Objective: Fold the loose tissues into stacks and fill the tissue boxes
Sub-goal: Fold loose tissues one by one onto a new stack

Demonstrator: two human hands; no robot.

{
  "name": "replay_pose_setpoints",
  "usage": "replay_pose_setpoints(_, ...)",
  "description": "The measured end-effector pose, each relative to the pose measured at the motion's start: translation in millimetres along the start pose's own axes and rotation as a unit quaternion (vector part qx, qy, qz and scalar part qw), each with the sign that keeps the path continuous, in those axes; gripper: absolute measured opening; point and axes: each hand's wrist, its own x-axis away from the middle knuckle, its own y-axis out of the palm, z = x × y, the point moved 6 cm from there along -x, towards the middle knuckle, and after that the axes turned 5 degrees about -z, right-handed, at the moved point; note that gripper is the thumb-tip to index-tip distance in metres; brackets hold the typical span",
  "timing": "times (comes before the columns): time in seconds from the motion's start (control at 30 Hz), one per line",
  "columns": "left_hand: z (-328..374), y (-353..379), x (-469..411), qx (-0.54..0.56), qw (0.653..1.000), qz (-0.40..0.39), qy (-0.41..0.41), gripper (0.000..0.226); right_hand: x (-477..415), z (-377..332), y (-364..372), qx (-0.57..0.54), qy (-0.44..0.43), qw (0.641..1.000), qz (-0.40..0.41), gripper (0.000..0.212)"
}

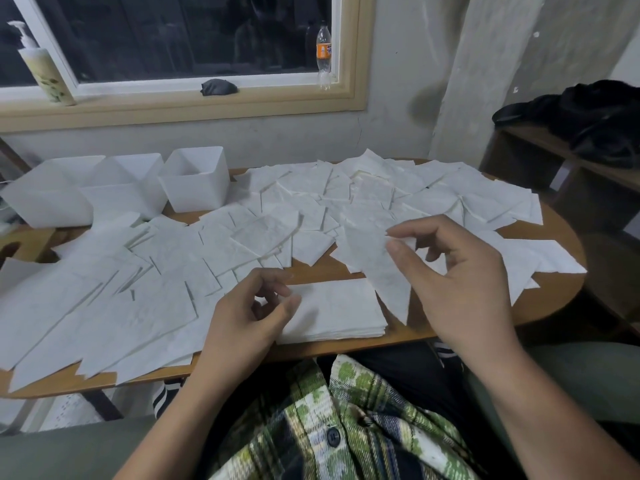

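A green plaid shirt (332,427) is seen nearest the camera, with both forearms reaching forward over the edge of a wooden table (540,306). A single tissue (381,268) is pinched at its upper corner between the thumb and forefinger of the right hand (460,282), so that it hangs point-down, its lower tip just over the right end of the folded stack (336,311). That stack lies flat at the near edge of the table, between the two hands. The left hand (249,313) is held at the stack's left end with its fingers loosely curled and nothing gripped (whether the fingertips touch the stack cannot be told). Beyond the hands, loose tissues (346,202) are spread in overlapping sheets across most of the tabletop. At the far left, three white tissue boxes (197,188) are lined up side by side, open at the top. Behind them, an orange-labelled bottle (323,53) and a pump bottle (43,69) are set on the windowsill.
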Motion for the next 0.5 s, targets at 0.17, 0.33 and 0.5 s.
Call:
replay_pose_setpoints(0.17, 7, 2, 2, 0.006, 0.999, -0.030, 0.017, 0.021, 1, -19, 18, -0.039, -0.010, 0.999, -0.030, 0.011)
replay_pose_setpoints(0.33, 7, 4, 3, 0.000, 0.997, -0.066, 0.027, 0.018, 2, -27, 34, -0.064, -0.017, 0.996, -0.053, 0.010)
replay_pose_setpoints(0.5, 10, 5, 3, 0.043, 0.993, -0.095, 0.052, 0.024, -1, -19, 41, -0.083, -0.006, 0.995, -0.050, 0.009)
